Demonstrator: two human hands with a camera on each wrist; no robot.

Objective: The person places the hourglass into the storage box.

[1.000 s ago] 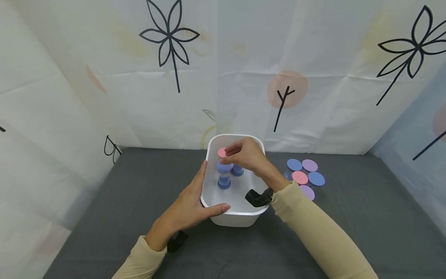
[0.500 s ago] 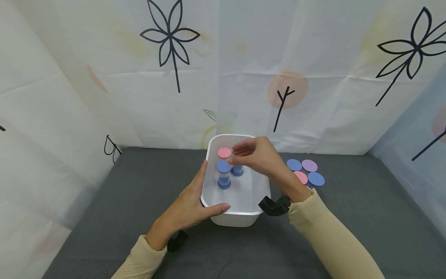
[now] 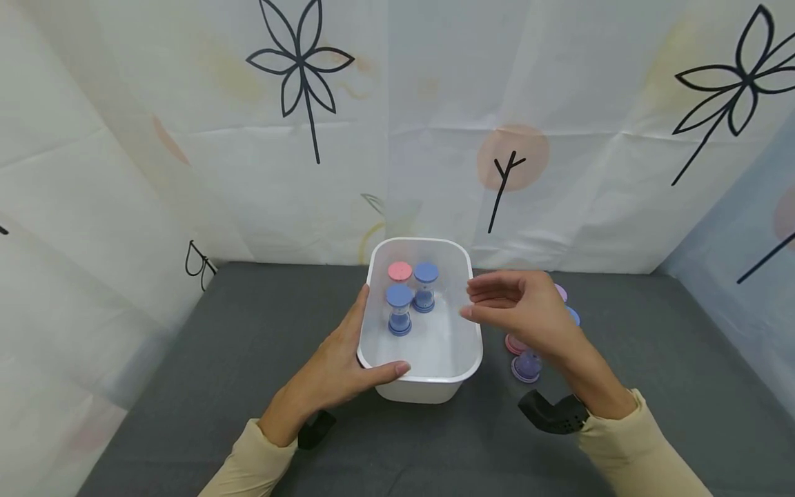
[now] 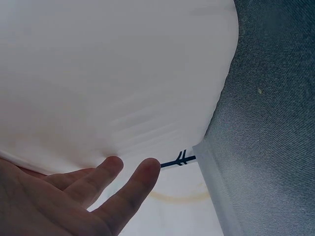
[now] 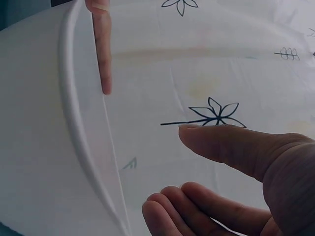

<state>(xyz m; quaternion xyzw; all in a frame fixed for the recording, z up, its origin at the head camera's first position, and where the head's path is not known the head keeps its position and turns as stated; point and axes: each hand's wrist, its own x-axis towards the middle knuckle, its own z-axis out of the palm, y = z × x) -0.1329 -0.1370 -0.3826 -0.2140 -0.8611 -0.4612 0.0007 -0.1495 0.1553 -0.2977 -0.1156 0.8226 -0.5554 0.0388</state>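
My left hand [image 3: 338,369] holds a white plastic tub [image 3: 419,379] at its near left corner, thumb over the front rim and fingers along the outer side. In the left wrist view, its fingertips [image 4: 114,163] touch the tub's outer wall. Three small sand timers stand upright inside: a pink one [image 3: 399,270] at the back left, a blue one [image 3: 425,273] beside it and another blue one [image 3: 399,297] nearer me. My right hand [image 3: 528,307] is over the tub's right rim, fingers loosely bent and apart from the thumb, nothing between them.
Right of the tub, a purple sand timer [image 3: 526,366] and a pink one [image 3: 514,344] stand on the dark grey cloth [image 3: 248,345]. More timers are partly hidden behind my right hand. A printed white curtain [image 3: 435,172] hangs close behind the tub.
My right hand has left the blue timer at the back of the tub and moved right, out over the rim toward the timers outside. My left hand and the tub have stayed put.
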